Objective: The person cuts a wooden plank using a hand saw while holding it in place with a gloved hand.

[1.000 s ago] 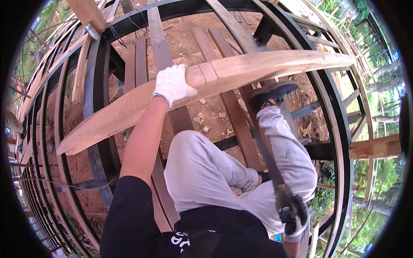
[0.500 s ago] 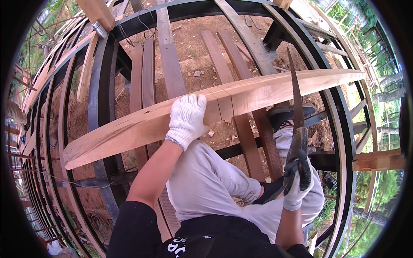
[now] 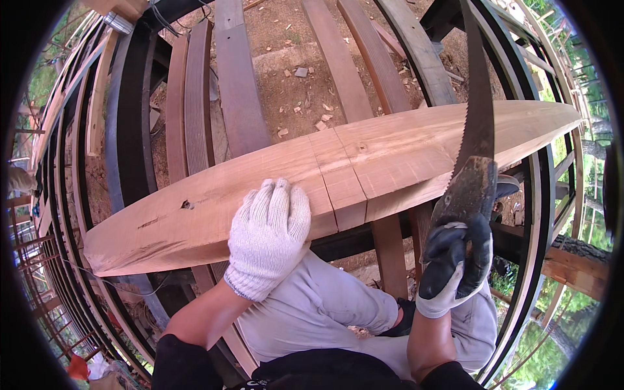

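While the flattened left hand [image 3: 270, 234] rests on timber [image 3: 403, 146] running left to right, the right hand [image 3: 458, 260] clenches a forward-pointing saw [image 3: 481, 123].

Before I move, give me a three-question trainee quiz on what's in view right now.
1. How many bold dark lines cross the middle of the curved timber?
2. True or false: the left hand, lying on the timber, is bare.
3. Fill in: the saw is held in the ____ hand.

Key:
1. Two.
2. False; it wears a white glove.
3. Right.
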Motion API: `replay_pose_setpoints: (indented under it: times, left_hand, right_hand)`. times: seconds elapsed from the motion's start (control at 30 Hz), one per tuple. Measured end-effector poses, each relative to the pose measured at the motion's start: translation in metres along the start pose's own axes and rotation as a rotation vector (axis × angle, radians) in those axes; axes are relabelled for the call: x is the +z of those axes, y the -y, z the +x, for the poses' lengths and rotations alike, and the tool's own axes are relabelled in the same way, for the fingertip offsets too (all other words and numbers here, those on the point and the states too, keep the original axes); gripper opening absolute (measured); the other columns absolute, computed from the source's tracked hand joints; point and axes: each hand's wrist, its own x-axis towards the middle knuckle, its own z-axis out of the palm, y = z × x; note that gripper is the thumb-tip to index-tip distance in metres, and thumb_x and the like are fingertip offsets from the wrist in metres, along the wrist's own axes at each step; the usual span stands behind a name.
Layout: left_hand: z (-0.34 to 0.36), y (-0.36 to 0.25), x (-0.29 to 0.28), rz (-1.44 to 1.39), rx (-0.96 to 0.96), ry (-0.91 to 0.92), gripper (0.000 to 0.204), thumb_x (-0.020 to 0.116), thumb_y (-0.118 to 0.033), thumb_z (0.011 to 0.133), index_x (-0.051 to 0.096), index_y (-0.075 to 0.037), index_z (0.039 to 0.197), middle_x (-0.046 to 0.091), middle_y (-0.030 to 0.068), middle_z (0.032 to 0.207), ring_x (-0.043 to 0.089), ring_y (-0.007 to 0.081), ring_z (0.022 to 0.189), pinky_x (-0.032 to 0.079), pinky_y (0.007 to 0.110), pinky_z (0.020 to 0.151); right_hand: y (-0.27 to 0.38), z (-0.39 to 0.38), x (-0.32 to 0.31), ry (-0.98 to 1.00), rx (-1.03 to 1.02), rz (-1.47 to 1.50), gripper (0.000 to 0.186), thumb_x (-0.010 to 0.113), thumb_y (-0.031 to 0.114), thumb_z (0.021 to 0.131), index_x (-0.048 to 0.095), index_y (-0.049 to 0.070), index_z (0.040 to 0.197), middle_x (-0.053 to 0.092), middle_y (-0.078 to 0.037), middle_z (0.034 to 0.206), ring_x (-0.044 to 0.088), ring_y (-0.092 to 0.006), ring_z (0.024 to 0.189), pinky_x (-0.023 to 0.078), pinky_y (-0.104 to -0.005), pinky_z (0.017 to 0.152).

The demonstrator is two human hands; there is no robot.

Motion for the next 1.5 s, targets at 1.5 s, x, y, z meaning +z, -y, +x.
replay_pose_setpoints:
  times: [1.5]
  left_hand:
    - [0.018,0.021,-0.034,-0.099,0.028,0.072,0.08,0.09,-0.032,0.059,0.058,0.0,0.124,0.064,0.016,0.107,0.064,0.0341,0.105,0.051,0.046,0.091]
  right_hand:
    - [-0.053,0.046,-0.005,-0.152,0.092,0.192,0.047,0.063,0.012,0.099,0.055,-0.007,0.142,0.07,-0.008,0.105,0.066,-0.0126,0.083,0.055,-0.0267,0.071]
